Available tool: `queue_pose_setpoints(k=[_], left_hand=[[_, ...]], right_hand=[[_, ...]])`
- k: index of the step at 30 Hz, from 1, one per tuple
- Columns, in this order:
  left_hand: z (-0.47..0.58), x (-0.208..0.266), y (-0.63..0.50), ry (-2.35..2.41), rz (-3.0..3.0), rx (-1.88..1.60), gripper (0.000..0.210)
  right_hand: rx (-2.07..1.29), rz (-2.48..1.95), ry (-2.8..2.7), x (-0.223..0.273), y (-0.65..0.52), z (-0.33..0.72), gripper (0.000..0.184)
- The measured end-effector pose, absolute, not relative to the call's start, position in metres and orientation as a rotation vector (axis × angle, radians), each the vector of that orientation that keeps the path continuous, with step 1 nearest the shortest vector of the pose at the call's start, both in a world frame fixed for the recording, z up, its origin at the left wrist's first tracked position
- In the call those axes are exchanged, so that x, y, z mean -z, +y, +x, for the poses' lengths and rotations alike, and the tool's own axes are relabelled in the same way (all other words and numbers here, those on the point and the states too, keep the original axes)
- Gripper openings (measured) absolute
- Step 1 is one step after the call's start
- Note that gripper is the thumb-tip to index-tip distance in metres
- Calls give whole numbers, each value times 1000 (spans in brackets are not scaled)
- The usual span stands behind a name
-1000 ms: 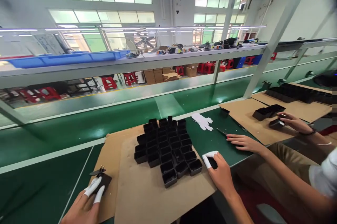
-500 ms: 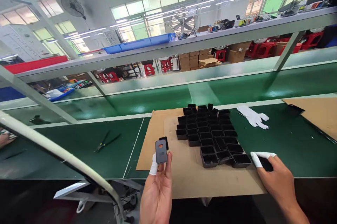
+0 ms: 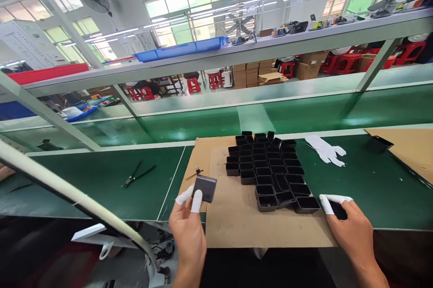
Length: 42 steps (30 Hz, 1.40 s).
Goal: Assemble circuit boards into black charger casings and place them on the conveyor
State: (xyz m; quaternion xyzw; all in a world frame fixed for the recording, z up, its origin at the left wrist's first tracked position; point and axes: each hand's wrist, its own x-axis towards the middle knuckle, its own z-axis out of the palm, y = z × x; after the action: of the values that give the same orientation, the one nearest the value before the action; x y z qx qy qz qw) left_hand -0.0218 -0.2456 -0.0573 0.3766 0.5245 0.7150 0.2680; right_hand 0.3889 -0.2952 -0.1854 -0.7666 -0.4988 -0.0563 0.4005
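Observation:
My left hand [image 3: 189,216], with white finger cots on its thumb and a finger, pinches a dark grey charger block [image 3: 204,188] above the left part of the cardboard. The block's flat side faces me. My right hand [image 3: 353,225], also with white cots, rests at the front right of the cardboard sheet [image 3: 237,229]. Its thumb and forefinger close around something dark [image 3: 339,210], mostly hidden by the hand. Just left of those fingertips stand several rows of open black plastic shells [image 3: 265,171]. A small dark piece with a thin lead [image 3: 197,171] lies behind the charger block.
Pliers [image 3: 135,175] lie on the green bench at left. A white glove [image 3: 326,150] is behind my right hand. Another black shell [image 3: 380,143] sits by the right-hand cardboard [image 3: 412,144]. A pale pole [image 3: 77,198] crosses the left front; a shelf [image 3: 203,60] spans the back.
My left hand has turned the charger block, so the end with the orange-lined port no longer faces me. It has also shifted slightly left. My right hand stays nearly in place.

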Motion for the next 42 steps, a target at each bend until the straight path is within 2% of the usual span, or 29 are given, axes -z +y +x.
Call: queue_pose_setpoints(k=[1, 4, 7, 14, 18, 22, 27, 42], left_hand=[[-35, 72, -238, 1591, 1375, -2014, 30], [-79, 102, -221, 1716, 1743, -1910, 21], [-111, 116, -217, 1776, 1889, -1737, 19], [-128, 138, -215, 1975, 1977, -1522, 35], [-128, 137, -209, 1922, 2063, -1347, 30], [-128, 129, -207, 1919, 2104, -1279, 36], [-129, 129, -206, 1940, 2151, -1214, 22], [-139, 136, -210, 1937, 2183, -1257, 16]], right_hand=[[156, -1934, -1268, 186, -296, 389, 39], [199, -1930, -1304, 191, -298, 392, 40], [272, -1938, -1338, 197, -299, 397, 40], [346, -1865, -1335, 195, -297, 402, 41], [285, -1832, -1341, 188, -296, 400, 38], [268, -1805, -1324, 186, -295, 398, 36], [272, -1836, -1320, 189, -296, 398, 40], [294, -1889, -1297, 188, -298, 395, 52]])
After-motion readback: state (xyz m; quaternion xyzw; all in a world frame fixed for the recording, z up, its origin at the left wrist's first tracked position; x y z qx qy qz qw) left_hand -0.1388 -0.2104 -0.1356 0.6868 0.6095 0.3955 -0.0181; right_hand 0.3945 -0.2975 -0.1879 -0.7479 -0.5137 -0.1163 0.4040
